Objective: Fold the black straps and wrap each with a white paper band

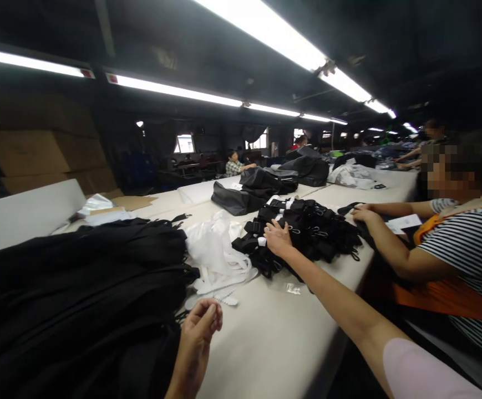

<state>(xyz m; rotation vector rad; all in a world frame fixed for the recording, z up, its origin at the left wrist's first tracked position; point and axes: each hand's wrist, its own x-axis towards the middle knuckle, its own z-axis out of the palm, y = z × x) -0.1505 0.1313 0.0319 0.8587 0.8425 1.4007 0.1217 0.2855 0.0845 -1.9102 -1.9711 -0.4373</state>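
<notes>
My right hand [278, 238] reaches out to a pile of black straps [319, 230] with metal hooks and touches its near left side, fingers spread. Above the table, my left hand [202, 327] is raised with curled fingers, thumb near the fingertips; whether anything small is between them cannot be made out. Left of it lies a large heap of black fabric items [82, 299]. Between the two piles sits a bunch of white plastic bags and strips [218, 249]. A small clear packet [293, 288] lies just in front of the straps.
At the right, a person in a striped shirt [461, 255] handles a black item at the edge of the pale table [265, 338]. Dark bags [236, 197] lie farther back. A white board [28, 213] and cardboard boxes [36, 155] stand at the left. Other people are in the background.
</notes>
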